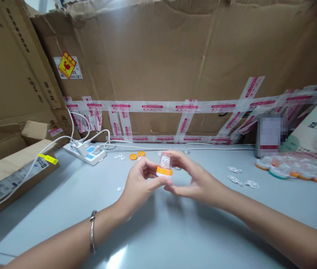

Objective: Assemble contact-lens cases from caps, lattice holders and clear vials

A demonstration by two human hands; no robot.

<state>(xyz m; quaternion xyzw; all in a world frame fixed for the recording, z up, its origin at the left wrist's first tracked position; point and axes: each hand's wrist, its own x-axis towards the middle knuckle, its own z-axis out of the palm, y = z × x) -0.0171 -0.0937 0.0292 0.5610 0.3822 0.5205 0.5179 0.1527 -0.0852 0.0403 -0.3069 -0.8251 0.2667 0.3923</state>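
Between my two hands, above the table, is a small clear plastic container (pixel 165 163) with an orange and white ring-shaped base. Small white parts show through its clear wall; I cannot make out their kind. My left hand (pixel 144 175) grips the base from the left, thumb at the lower front. From the right, my right hand (pixel 187 172) has its fingers at the clear top and its thumb near the base. Behind my left hand lie orange rings (pixel 133 157) and several small white discs (pixel 119 156). Flat white cut-out pieces (pixel 235 180) lie right of my right hand.
A white power strip (pixel 87 153) with plugs and cables stands at the back left, near an open cardboard box (pixel 15 168). Several clear containers with coloured bases (pixel 298 170) sit at the right, beside a blurred phone-like object (pixel 270 134). Large taped cardboard (pixel 152 63) walls the back.
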